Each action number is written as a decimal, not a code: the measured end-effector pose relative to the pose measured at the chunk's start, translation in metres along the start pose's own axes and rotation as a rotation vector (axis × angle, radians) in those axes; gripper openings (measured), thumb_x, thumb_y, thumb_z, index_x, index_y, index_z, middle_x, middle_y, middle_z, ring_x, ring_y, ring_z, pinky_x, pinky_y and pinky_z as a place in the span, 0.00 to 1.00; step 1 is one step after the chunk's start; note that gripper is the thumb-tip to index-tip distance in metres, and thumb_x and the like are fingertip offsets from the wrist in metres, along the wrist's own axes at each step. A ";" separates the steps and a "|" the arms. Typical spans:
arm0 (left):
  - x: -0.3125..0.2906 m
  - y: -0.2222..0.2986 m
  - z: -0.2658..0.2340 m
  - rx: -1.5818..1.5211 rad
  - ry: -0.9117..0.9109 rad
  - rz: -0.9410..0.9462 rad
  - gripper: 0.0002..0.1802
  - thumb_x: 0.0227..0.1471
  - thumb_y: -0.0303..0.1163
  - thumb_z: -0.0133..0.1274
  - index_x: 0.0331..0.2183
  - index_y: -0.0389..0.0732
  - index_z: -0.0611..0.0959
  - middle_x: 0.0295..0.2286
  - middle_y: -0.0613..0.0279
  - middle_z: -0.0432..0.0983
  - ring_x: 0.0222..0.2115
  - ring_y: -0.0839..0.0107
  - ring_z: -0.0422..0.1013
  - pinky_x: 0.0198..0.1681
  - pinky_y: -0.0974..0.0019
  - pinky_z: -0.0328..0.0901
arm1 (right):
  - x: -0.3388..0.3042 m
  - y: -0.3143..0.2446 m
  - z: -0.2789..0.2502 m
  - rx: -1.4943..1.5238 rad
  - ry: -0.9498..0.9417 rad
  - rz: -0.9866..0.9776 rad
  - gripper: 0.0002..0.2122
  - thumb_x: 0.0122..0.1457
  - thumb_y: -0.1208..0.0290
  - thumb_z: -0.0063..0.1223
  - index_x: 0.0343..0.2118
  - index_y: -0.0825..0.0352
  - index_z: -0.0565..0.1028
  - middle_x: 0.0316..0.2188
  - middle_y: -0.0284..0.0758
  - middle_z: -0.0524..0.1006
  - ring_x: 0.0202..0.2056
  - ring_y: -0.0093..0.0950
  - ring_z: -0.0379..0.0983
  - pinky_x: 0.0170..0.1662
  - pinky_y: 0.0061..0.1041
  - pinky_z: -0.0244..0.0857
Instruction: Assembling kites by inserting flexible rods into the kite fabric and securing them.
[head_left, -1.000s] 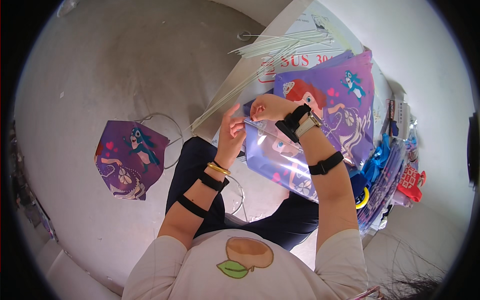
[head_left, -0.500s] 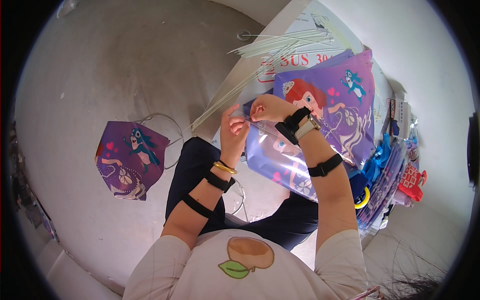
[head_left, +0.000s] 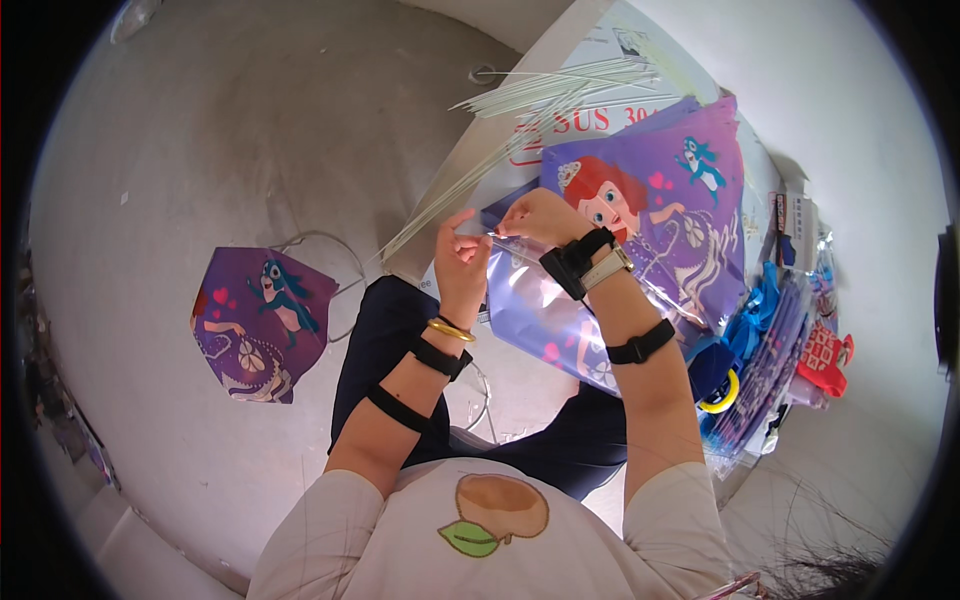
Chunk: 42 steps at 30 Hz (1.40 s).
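Purple kite sheet (head_left: 560, 320) beneath both hands, touching.

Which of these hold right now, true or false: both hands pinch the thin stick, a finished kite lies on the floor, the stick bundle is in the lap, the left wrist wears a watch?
1. Left hand and right hand meet at a thin stick: true.
2. A purple kite lies on the floor: true.
3. The stick bundle is in the lap: false, it lies ahead on a printed sheet.
4. The left wrist wears a watch: false, a gold bangle.
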<state>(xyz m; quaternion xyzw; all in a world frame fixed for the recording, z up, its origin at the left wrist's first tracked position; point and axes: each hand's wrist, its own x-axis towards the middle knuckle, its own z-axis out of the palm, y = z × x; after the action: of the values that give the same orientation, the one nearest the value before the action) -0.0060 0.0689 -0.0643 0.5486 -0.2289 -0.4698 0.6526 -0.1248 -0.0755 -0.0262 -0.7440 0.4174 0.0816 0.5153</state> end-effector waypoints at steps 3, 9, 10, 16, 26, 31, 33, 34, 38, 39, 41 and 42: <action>0.004 0.002 0.000 0.006 0.007 -0.003 0.24 0.51 0.20 0.55 0.51 0.39 0.70 0.26 0.64 0.73 0.28 0.79 0.71 0.36 0.76 0.67 | -0.008 0.003 0.011 0.142 0.188 0.077 0.13 0.47 0.63 0.62 0.27 0.69 0.81 0.20 0.41 0.79 0.23 0.31 0.76 0.30 0.28 0.68; 0.006 -0.001 0.001 0.019 0.017 -0.044 0.25 0.50 0.20 0.55 0.51 0.39 0.69 0.26 0.64 0.74 0.27 0.80 0.71 0.34 0.77 0.67 | -0.045 0.009 0.024 0.242 0.676 -0.139 0.06 0.52 0.72 0.56 0.30 0.70 0.80 0.25 0.39 0.76 0.28 0.31 0.74 0.33 0.27 0.67; 0.008 -0.004 -0.005 0.025 0.021 -0.036 0.25 0.50 0.20 0.55 0.51 0.39 0.69 0.26 0.64 0.74 0.27 0.80 0.71 0.34 0.77 0.67 | -0.052 -0.002 0.032 0.247 0.674 -0.149 0.06 0.52 0.72 0.56 0.30 0.70 0.80 0.25 0.39 0.76 0.28 0.31 0.74 0.33 0.27 0.67; 0.008 0.004 -0.004 -0.052 0.034 -0.175 0.26 0.52 0.23 0.55 0.52 0.40 0.66 0.26 0.63 0.74 0.26 0.79 0.70 0.31 0.76 0.67 | -0.087 -0.027 0.066 0.041 0.664 -0.190 0.07 0.52 0.78 0.54 0.34 0.67 0.77 0.31 0.37 0.73 0.32 0.31 0.72 0.37 0.25 0.65; 0.005 0.022 -0.009 -0.200 0.049 -0.352 0.20 0.59 0.39 0.47 0.49 0.40 0.66 0.31 0.57 0.76 0.30 0.73 0.72 0.35 0.69 0.67 | -0.079 -0.062 0.103 -0.315 0.943 -0.058 0.26 0.42 0.71 0.63 0.47 0.64 0.68 0.43 0.38 0.69 0.48 0.40 0.63 0.51 0.39 0.56; 0.000 0.026 -0.010 -0.213 -0.027 -0.392 0.23 0.61 0.46 0.42 0.49 0.38 0.66 0.35 0.55 0.77 0.36 0.68 0.73 0.44 0.63 0.64 | -0.069 -0.061 0.116 -0.388 1.038 -0.011 0.29 0.41 0.68 0.63 0.49 0.63 0.66 0.45 0.38 0.68 0.50 0.40 0.62 0.54 0.40 0.53; -0.002 0.027 -0.011 -0.310 -0.055 -0.394 0.25 0.61 0.48 0.41 0.50 0.37 0.65 0.39 0.52 0.77 0.40 0.66 0.72 0.46 0.62 0.63 | -0.066 -0.062 0.118 -0.421 1.057 -0.009 0.29 0.41 0.67 0.62 0.49 0.62 0.66 0.46 0.38 0.68 0.50 0.39 0.62 0.55 0.40 0.52; -0.002 0.026 -0.014 -0.313 -0.054 -0.389 0.25 0.61 0.48 0.41 0.50 0.37 0.65 0.39 0.52 0.77 0.40 0.66 0.72 0.46 0.62 0.63 | -0.065 -0.062 0.118 -0.465 1.079 0.013 0.27 0.42 0.67 0.60 0.48 0.62 0.67 0.45 0.37 0.69 0.50 0.39 0.63 0.54 0.40 0.52; -0.010 0.040 -0.011 -0.477 -0.181 -0.556 0.27 0.59 0.48 0.45 0.53 0.40 0.66 0.43 0.53 0.75 0.45 0.67 0.69 0.47 0.64 0.61 | -0.070 -0.048 0.100 -0.532 1.052 0.087 0.19 0.46 0.69 0.55 0.44 0.61 0.70 0.41 0.35 0.73 0.47 0.36 0.67 0.53 0.40 0.53; -0.012 0.049 -0.012 -0.445 -0.179 -0.575 0.27 0.59 0.46 0.45 0.54 0.40 0.66 0.44 0.54 0.74 0.46 0.68 0.68 0.48 0.64 0.61 | -0.071 -0.050 0.093 -0.536 1.110 0.019 0.14 0.48 0.71 0.53 0.40 0.60 0.73 0.35 0.33 0.76 0.41 0.34 0.71 0.51 0.38 0.55; -0.007 0.039 -0.017 -0.215 -0.106 -0.455 0.27 0.58 0.44 0.46 0.54 0.40 0.66 0.45 0.55 0.73 0.47 0.68 0.68 0.48 0.65 0.61 | -0.071 -0.043 0.079 -0.523 1.062 0.000 0.12 0.48 0.72 0.53 0.38 0.60 0.73 0.33 0.33 0.76 0.40 0.34 0.72 0.51 0.36 0.56; -0.004 0.034 -0.018 0.011 -0.037 -0.332 0.26 0.57 0.41 0.47 0.55 0.40 0.66 0.46 0.56 0.72 0.48 0.69 0.68 0.49 0.66 0.61 | -0.072 -0.039 0.069 -0.512 1.016 -0.016 0.10 0.48 0.72 0.53 0.36 0.60 0.74 0.32 0.33 0.77 0.38 0.33 0.73 0.50 0.35 0.56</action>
<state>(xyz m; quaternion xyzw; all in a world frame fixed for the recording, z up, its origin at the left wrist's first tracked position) 0.0197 0.0801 -0.0368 0.5739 -0.1497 -0.5797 0.5587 -0.1221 0.0258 0.0095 -0.7942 0.5740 -0.1919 0.0536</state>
